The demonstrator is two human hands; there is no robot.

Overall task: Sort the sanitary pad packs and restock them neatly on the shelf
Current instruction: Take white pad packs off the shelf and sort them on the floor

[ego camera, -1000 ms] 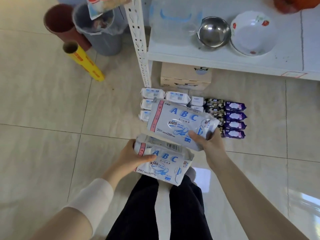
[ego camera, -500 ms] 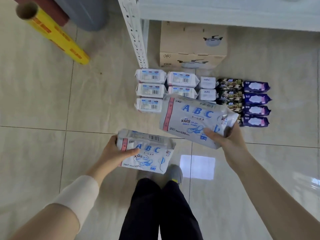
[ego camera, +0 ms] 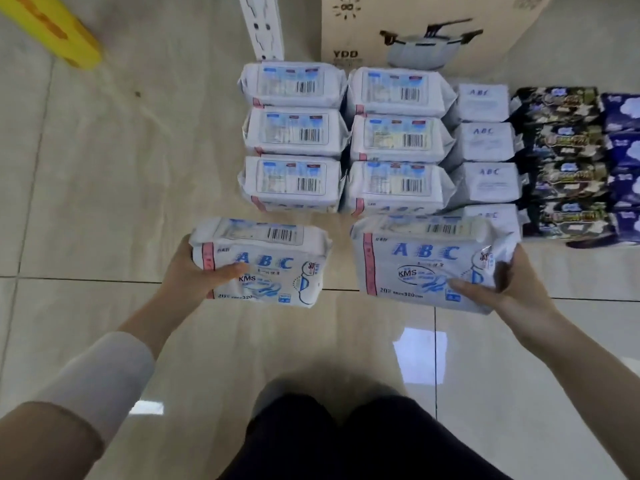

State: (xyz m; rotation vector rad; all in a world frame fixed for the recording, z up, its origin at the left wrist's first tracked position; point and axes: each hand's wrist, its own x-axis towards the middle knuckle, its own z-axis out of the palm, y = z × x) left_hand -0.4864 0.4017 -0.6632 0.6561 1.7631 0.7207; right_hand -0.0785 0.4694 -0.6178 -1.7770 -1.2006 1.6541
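**Head view, sorting stage.** The left hand (ego camera: pixel 188 271) holds a white plastic sanitary pad pack with blue ABC lettering (ego camera: pixel 266 261) by its left end. The right hand (ego camera: pixel 509 289) holds a second white ABC pack (ego camera: pixel 422 265) by its right end. Each grip is pinching its pack: the thumb lies on the printed face, and the fingers are hidden behind.

Both packs are low over the beige tiled floor (ego camera: pixel 104 202), just in front of the sorted rows. These are two columns of large white packs (ego camera: pixel 294 133) with barcodes up, then columns of small white ABC packs (ego camera: pixel 485 143), dark patterned packs (ego camera: pixel 561 143) and purple packs (ego camera: pixel 623 154).

Sorting by kind appears far advanced, and the held packs match the large white columns. Restocking is judged not yet begun, since no pack is seen on a shelf.

Of the shelf, only a white perforated shelf post (ego camera: pixel 264 29) shows, beside a brown cardboard box (ego camera: pixel 363 32). The purple packs and a yellow roll (ego camera: pixel 48 29) are cut off by the frame. The nearest small pack is partly hidden, and the fine print is illegible.
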